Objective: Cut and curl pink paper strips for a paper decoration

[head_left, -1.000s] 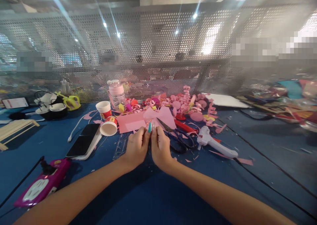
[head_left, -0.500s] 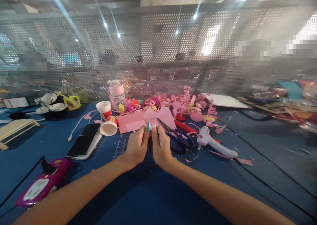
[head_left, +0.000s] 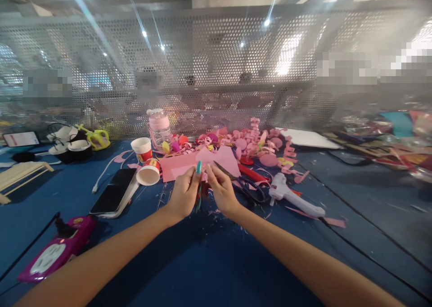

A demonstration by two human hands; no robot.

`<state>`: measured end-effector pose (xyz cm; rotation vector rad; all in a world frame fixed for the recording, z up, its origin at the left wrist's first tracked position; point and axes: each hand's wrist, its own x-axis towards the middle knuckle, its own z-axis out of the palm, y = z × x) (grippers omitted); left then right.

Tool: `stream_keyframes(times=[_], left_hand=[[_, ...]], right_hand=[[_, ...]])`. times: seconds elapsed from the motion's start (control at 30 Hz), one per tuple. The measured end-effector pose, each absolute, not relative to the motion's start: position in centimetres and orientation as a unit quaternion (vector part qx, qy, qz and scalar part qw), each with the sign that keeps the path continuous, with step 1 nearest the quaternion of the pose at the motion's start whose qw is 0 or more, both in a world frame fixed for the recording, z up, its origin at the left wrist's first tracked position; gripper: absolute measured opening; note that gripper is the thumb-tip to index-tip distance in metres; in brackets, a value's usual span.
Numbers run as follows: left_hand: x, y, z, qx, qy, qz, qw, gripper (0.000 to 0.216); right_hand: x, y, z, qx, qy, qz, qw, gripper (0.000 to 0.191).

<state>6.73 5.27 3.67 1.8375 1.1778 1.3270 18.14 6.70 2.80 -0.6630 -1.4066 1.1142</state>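
Nearest, a magenta power strip [head_left: 57, 252] with a black plug in it lies on the blue bench [head_left: 162, 271], beside the left forearm. Ahead of it, the left hand [head_left: 183, 192] and right hand [head_left: 223, 191] face each other, thumbs up and close together but apart, the left thumb showing a long teal nail. The fingers of both hands curl in under the thumbs, narrow rather than spread. A small pink piece [head_left: 204, 175] seems to sit between the thumb tips, though it blends into the pink behind, so I cannot tell how firmly either hand grips it.

The step in hand looks like fine two-handed finger work on that piece; continuing it calls for a light, even pinch with both thumbs kept level.

Just beyond the hands lies pink paper [head_left: 177, 166], with dark-handled scissors [head_left: 250, 192] close to the right hand, one blade pointing toward the paper. A white glue gun [head_left: 293, 196] lies farther right; a black phone [head_left: 114, 192] lies to the left. Past the phone are two paper cups, one upright [head_left: 142, 149] and one tipped [head_left: 148, 172]. Farther back come a pile of pink paper curls and discs [head_left: 261, 149], a pink-banded bottle [head_left: 159, 126] and a perforated metal screen [head_left: 219, 64].
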Motion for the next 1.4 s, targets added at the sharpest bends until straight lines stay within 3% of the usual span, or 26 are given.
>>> stream_keyframes(times=[0.2,0.4,0.5,0.63,0.73,0.83,0.97,1.4], left_hand=[[6.6,5.5,3.7,0.719,0.454,0.495,0.179,0.022],[6.5,5.3,3.5,0.716,0.445,0.506,0.181,0.023],[6.4,5.6,3.6,0.695,0.418,0.517,0.273,0.030],[6.0,7.0,3.8,0.573,0.386,0.529,0.493,0.039],[5.3,8.1,3.9,0.527,0.349,0.429,0.645,0.039],[4.7,8.5,3.7,0.507,0.309,0.380,0.710,0.038],[4.9,8.3,3.1,0.499,0.281,0.410,0.710,0.039],[6.1,7.5,2.0,0.590,0.325,0.484,0.559,0.035]], right_hand=[[18.0,6.5,2.9,-0.303,-0.600,0.483,0.562,0.039],[17.8,6.1,3.2,-0.320,-0.605,0.454,0.570,0.041],[17.9,6.1,3.2,-0.336,-0.608,0.439,0.570,0.040],[18.3,6.5,3.0,-0.357,-0.606,0.424,0.571,0.039],[18.5,7.0,2.7,-0.364,-0.596,0.418,0.580,0.038],[18.6,7.7,2.2,-0.365,-0.577,0.435,0.587,0.037],[18.6,8.1,1.7,-0.361,-0.558,0.458,0.591,0.038],[18.1,7.3,1.2,-0.342,-0.584,0.481,0.558,0.037]])
